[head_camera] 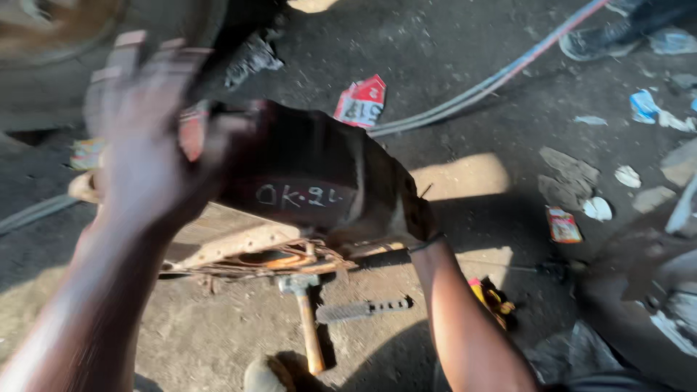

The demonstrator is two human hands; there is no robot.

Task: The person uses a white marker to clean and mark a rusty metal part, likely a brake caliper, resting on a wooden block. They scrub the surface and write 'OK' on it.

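Note:
A dark, curved, sheet-like piece (312, 167) with chalk marks on its face is held up over the ground. My left hand (145, 152) is blurred by motion and lies over the piece's upper left end, fingers spread upward; I cannot tell whether it grips. My right hand (416, 214) clasps the piece's right edge, with a thin band on the wrist. Under the piece lies a rusty metal frame (254, 258) on a plank.
A wooden-handled hammer (306, 319) and a grey file (363, 310) lie on the dirt below the frame. Hoses (494, 78) run to the upper right, near another person's shoe (592, 42). A red-and-white wrapper (361, 101), scattered litter (581, 181) and a yellow-red rag (494, 297) lie around.

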